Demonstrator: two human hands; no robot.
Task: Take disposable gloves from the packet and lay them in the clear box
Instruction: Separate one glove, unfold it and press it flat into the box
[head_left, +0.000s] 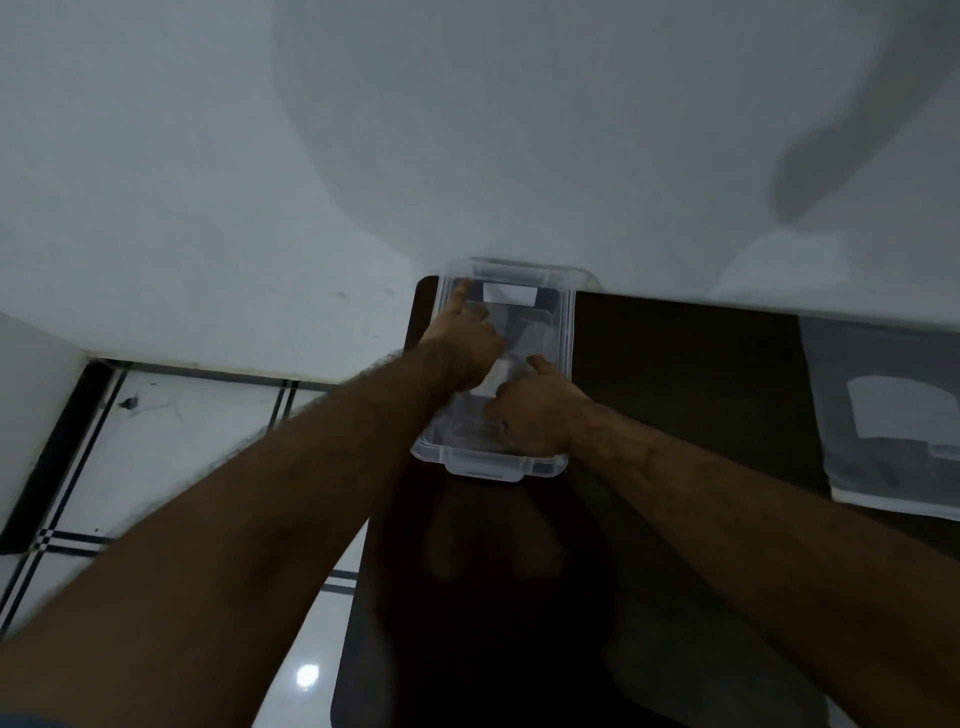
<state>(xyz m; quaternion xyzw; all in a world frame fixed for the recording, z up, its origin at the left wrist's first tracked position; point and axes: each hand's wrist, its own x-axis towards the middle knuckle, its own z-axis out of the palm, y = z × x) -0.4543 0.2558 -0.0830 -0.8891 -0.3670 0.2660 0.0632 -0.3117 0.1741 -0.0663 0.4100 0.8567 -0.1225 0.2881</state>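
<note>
Thin, see-through disposable gloves (511, 338) lying inside the clear box (569, 332), spread under and just ahead of the fingers of both hands. Hard to count: film on clear plastic, dim light, so one layer or several cannot be told. Looks like a laying-down step well under way, at least some gloves already in the box, now being pressed flat or straightened.

Left hand (465, 345) inside the box at its far left part, forefinger stretched out toward the far left corner, other fingers curled down onto the film; whether pinching it or only pressing cannot be told. Right hand (535, 410) in the near right part of the box, thumb pointing away toward the far wall, remaining fingers bent under and hidden; seemingly bunched on a fold of glove, but grip not clear.

White label or paper patch (509, 293) beyond the fingertips, at the far wall of the box. Box resting at the far left corner of a dark table (685, 364), pushed close to the pale wall (208, 182).

Well to the right of the right hand, a grey-and-white packet (893, 415) flat on the table, likely the glove source; contents left in it not visible, so the remaining share of the task cannot be judged. Left still, probably: release, return to the packet, more gloves.

Tiled floor (171, 452) beyond the left forearm.
</note>
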